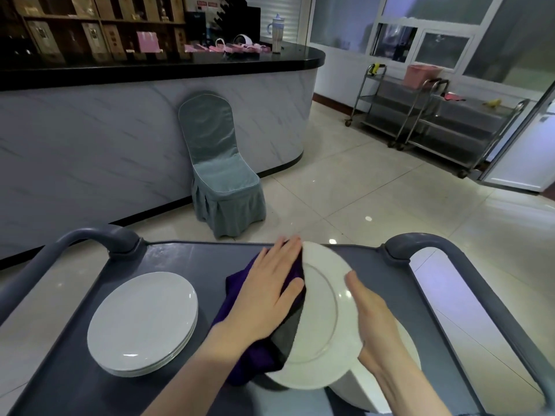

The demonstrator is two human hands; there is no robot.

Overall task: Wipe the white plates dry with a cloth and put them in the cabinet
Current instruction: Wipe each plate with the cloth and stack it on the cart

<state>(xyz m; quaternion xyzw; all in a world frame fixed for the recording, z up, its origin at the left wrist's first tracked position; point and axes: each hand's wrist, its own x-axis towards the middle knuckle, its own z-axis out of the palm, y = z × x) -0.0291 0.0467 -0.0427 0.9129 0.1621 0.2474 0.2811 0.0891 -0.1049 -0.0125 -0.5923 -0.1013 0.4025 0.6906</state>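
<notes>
White china fills the lower middle of the view: a white plate (322,325) is held tilted above a dark grey cart (390,283), its raised rim towards the person's left. The left hand (267,292) lies flat, fingers stretched out and close together, pressing a purple cloth (240,355) against the tilted plate's left edge; the cloth drapes down from under the palm onto the cart. The right hand (374,321) rests on the plate's upper face, fingers extended along the surface and the thumb side wrapped over the near rim, steadying it rather than closing around it. Below the held plate, another plate (369,388) sits on the cart, mostly hidden; whether more lie beneath it cannot be told. To the left of the held plate, well apart from it, a stack of white plates (142,322) sits flat on the cart. Two rounded grey handles (99,238) rise from the cart's far corners. Beyond the cart, a chair (220,172) in a grey-green fabric cover stands on pale floor tiles against a curved counter (150,115) with a black top. Farther off, to the right of the cart, stand steel trolleys (435,121).
</notes>
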